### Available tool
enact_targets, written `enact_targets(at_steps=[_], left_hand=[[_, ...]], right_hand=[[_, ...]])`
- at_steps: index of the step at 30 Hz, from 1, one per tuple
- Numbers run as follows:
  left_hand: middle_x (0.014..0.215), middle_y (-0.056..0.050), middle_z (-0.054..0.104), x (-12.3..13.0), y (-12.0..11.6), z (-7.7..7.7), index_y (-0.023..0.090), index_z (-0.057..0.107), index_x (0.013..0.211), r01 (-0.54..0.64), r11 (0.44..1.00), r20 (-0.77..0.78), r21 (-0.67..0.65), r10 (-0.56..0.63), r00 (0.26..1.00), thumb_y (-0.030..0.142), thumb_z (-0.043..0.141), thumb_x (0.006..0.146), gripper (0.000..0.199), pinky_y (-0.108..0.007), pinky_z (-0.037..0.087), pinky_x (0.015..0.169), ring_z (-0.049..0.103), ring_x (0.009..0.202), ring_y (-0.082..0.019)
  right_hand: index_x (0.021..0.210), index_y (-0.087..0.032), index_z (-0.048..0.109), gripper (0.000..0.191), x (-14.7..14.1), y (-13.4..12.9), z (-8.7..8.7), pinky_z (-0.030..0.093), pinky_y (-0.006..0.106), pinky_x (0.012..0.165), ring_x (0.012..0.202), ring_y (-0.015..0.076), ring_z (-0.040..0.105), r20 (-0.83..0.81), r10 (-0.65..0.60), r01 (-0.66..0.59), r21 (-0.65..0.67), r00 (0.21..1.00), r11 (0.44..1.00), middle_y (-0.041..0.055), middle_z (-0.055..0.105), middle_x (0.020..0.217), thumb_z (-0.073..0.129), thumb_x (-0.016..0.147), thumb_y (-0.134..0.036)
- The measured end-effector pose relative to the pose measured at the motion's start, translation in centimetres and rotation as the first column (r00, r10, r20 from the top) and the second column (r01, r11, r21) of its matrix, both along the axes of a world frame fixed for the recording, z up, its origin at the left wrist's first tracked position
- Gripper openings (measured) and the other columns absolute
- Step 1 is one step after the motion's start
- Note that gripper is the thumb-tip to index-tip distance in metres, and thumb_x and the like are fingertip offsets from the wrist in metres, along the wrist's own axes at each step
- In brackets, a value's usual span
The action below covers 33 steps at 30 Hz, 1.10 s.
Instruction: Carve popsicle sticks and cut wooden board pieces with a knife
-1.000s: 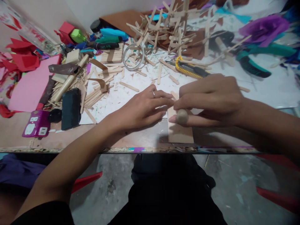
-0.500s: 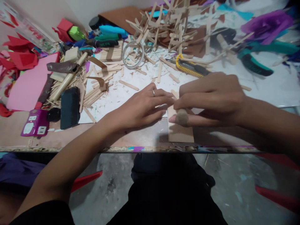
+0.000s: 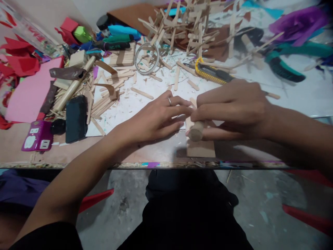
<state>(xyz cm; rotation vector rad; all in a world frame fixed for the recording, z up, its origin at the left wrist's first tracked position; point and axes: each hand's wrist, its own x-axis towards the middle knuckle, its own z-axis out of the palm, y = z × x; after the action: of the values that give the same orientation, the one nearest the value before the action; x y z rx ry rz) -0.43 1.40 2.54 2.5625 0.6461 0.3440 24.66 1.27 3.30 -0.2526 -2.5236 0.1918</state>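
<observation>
My right hand (image 3: 234,111) is closed around a round wooden rod (image 3: 196,132), its blunt end facing me, above a small flat wooden board (image 3: 200,150) at the table's front edge. My left hand (image 3: 163,113), with a ring on one finger, comes in from the left with its fingers stretched out and apart. Its fingertips reach the board's left side, beside the tip of a craft stick (image 3: 193,102). The right hand hides most of the stick and part of the board.
Beyond my hands lie a yellow-and-black cutter (image 3: 210,72), a tape roll (image 3: 147,58) and a pile of craft sticks (image 3: 187,31). A dark phone (image 3: 76,119) and a purple box (image 3: 37,136) are at left. Teal-handled pliers (image 3: 283,67) rest at right.
The rod's end has shifted slightly left over the board in my right hand. My left hand stays nearly in place. The whole view has shifted slightly.
</observation>
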Motion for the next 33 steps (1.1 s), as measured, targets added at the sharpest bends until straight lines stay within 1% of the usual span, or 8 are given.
enact_targets(at_steps=[5, 10, 13, 17, 22, 25, 29, 33], left_hand=[[0.129, -0.009, 0.071, -0.09, 0.20, -0.16, 0.030, 0.069, 0.120, 0.013, 1.000, 0.026, -0.010, -0.013, 1.000, 0.035, 0.058, 0.099, 0.024, -0.061, 0.042, 0.116, 0.062, 0.122, -0.032], [0.131, -0.011, 0.070, -0.13, 0.15, -0.15, 0.028, 0.069, 0.120, 0.017, 1.000, 0.020, 0.005, -0.017, 1.000, 0.033, 0.057, 0.099, 0.025, -0.062, 0.042, 0.115, 0.061, 0.123, -0.033], [0.130, -0.011, 0.070, -0.08, 0.13, -0.14, 0.029, 0.069, 0.121, 0.010, 1.000, 0.014, -0.004, -0.009, 1.000, 0.035, 0.057, 0.099, 0.026, -0.063, 0.041, 0.117, 0.061, 0.123, -0.033], [0.131, -0.011, 0.070, -0.04, 0.09, -0.08, 0.027, 0.069, 0.120, 0.003, 1.000, 0.013, -0.003, -0.003, 1.000, 0.034, 0.055, 0.099, 0.026, -0.062, 0.040, 0.118, 0.060, 0.123, -0.033], [0.124, -0.010, 0.071, -0.05, 0.13, -0.05, 0.029, 0.068, 0.116, 0.012, 1.000, 0.039, -0.016, -0.011, 0.999, 0.032, 0.058, 0.099, 0.021, -0.062, 0.042, 0.116, 0.062, 0.120, -0.032], [0.120, -0.010, 0.071, -0.06, 0.21, -0.12, 0.028, 0.069, 0.115, 0.008, 1.000, 0.039, -0.015, -0.007, 0.999, 0.031, 0.058, 0.098, 0.020, -0.062, 0.042, 0.116, 0.062, 0.119, -0.032], [0.123, -0.010, 0.071, -0.12, 0.21, -0.18, 0.030, 0.069, 0.118, 0.008, 1.000, 0.037, -0.018, -0.007, 0.999, 0.033, 0.058, 0.099, 0.022, -0.061, 0.043, 0.115, 0.062, 0.120, -0.032], [0.130, -0.011, 0.070, -0.23, 0.09, -0.23, 0.029, 0.068, 0.123, 0.010, 1.000, 0.025, 0.000, -0.010, 1.000, 0.034, 0.059, 0.100, 0.025, -0.058, 0.044, 0.115, 0.061, 0.123, -0.032]], right_hand=[[0.093, -0.020, 0.060, 0.021, 0.14, 0.00, -0.31, 0.034, 0.027, 0.055, 0.058, 0.0104, 0.047, 0.006, -0.015, 0.015, 0.025, 1.000, 1.000, -0.0027, 0.055, 0.072, 0.056, 0.109, -0.033], [0.094, -0.019, 0.060, 0.020, 0.07, 0.03, -0.61, 0.032, 0.029, 0.056, 0.058, 0.0112, 0.048, -0.017, -0.003, 0.003, 0.022, 1.000, 1.000, -0.0016, 0.058, 0.075, 0.057, 0.108, -0.033], [0.093, -0.019, 0.061, 0.017, 0.00, 0.04, -0.65, 0.033, 0.030, 0.057, 0.059, 0.0120, 0.051, -0.012, 0.002, -0.002, 0.022, 1.000, 1.000, -0.0010, 0.060, 0.075, 0.061, 0.106, -0.031], [0.095, -0.021, 0.060, 0.017, 0.08, 0.06, -0.72, 0.037, 0.029, 0.058, 0.061, 0.0116, 0.054, -0.045, 0.001, 0.000, 0.022, 0.999, 1.000, -0.0008, 0.064, 0.079, 0.061, 0.106, -0.033], [0.093, -0.020, 0.061, 0.018, 0.08, 0.01, -0.47, 0.036, 0.028, 0.058, 0.059, 0.0105, 0.050, -0.003, -0.010, 0.010, 0.023, 1.000, 1.000, -0.0021, 0.059, 0.076, 0.059, 0.107, -0.032], [0.092, -0.020, 0.060, 0.018, -0.02, -0.04, -0.26, 0.035, 0.027, 0.057, 0.059, 0.0106, 0.048, -0.010, -0.015, 0.015, 0.030, 1.000, 0.999, -0.0027, 0.057, 0.074, 0.059, 0.107, -0.030], [0.089, -0.020, 0.060, 0.018, -0.04, -0.14, -0.33, 0.034, 0.028, 0.056, 0.058, 0.0113, 0.048, -0.021, -0.026, 0.027, 0.040, 0.999, 0.999, -0.0031, 0.054, 0.070, 0.061, 0.105, -0.029], [0.088, -0.020, 0.061, 0.023, 0.05, -0.44, -0.37, 0.033, 0.027, 0.055, 0.061, 0.0105, 0.049, -0.055, -0.082, 0.086, 0.077, 0.995, 0.993, -0.0020, 0.058, 0.073, 0.059, 0.107, -0.033]])
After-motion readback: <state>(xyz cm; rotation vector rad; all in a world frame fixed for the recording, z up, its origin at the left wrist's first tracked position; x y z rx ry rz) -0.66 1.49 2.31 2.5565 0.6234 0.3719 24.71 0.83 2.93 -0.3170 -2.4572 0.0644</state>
